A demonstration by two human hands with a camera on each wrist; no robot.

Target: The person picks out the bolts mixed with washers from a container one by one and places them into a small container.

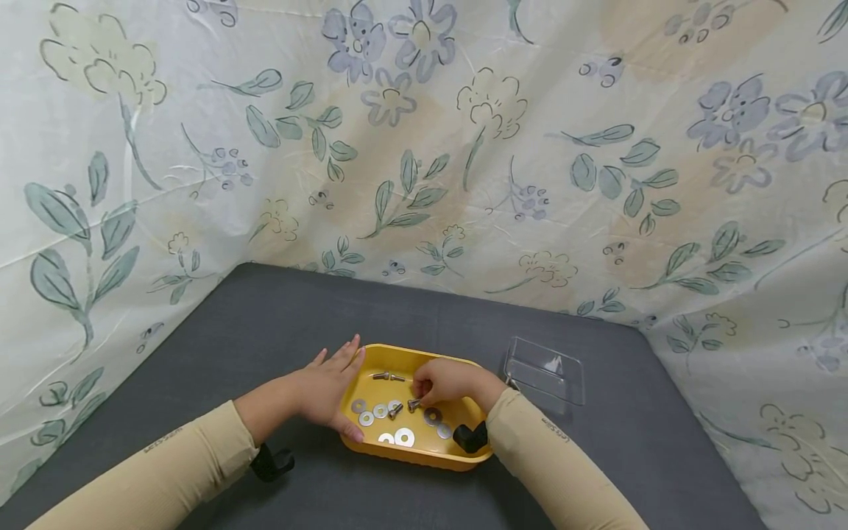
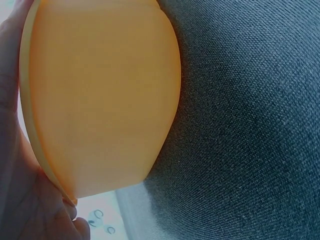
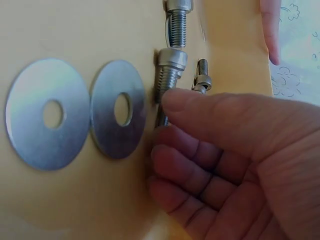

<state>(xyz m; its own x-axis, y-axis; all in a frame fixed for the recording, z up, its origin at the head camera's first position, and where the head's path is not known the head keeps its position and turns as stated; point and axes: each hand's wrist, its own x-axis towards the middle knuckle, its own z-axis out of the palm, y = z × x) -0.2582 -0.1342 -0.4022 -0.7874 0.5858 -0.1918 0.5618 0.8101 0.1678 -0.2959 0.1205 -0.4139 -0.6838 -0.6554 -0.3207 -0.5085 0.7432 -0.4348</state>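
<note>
A silver metal socket-head screw (image 3: 171, 60) lies inside the yellow plastic rectangular tray (image 1: 417, 460), near its middle, pinched between the thumb and curled fingers of the right hand (image 1: 453, 381). A 2nd silver screw (image 1: 395, 411) is just beside it, on the side toward the left hand (image 1: 327, 394). Toward the tray's far wall lie 2 more silver screws (image 1: 389, 376), nearly in line. Flat silver ring washers (image 1: 405, 437) are spread over the floor, 2 of them, nearly touching, just beside the right hand. The left hand, its fingers straight and spread, rests along the tray's left end, thumb at the near side; the hands are apart. Right of the tray sits a clear rectangular plastic piece (image 1: 546, 386) on the dark grey tabletop (image 1: 318, 309). Beige sleeves (image 1: 152, 471) cover both arms, and white floral-printed cloth (image 1: 424, 169) hangs behind.
</note>
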